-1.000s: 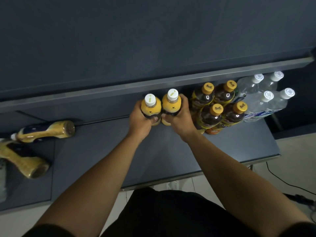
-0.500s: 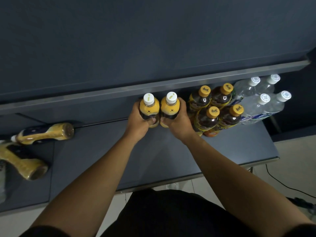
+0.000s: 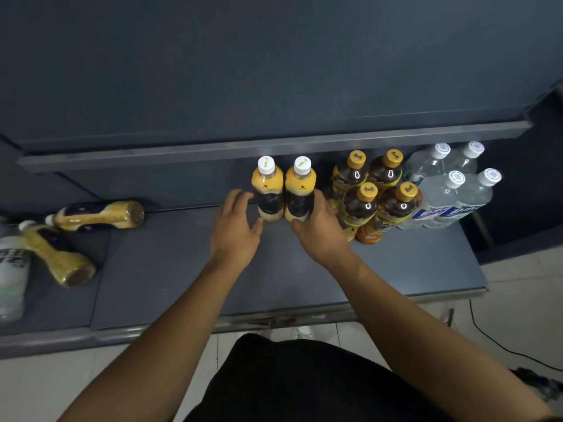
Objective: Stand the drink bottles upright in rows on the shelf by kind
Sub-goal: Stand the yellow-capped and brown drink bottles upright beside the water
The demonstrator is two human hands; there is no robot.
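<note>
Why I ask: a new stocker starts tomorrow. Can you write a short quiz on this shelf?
1. True or false: every yellow bottle stands upright.
2. How many tea bottles stand on the shelf? A two, B four, C six.
3. Fill in: the water bottles stand to the ___ of the tea bottles.
Key: 1 false, two lying bottles at the left; 2 B; 3 right.
</note>
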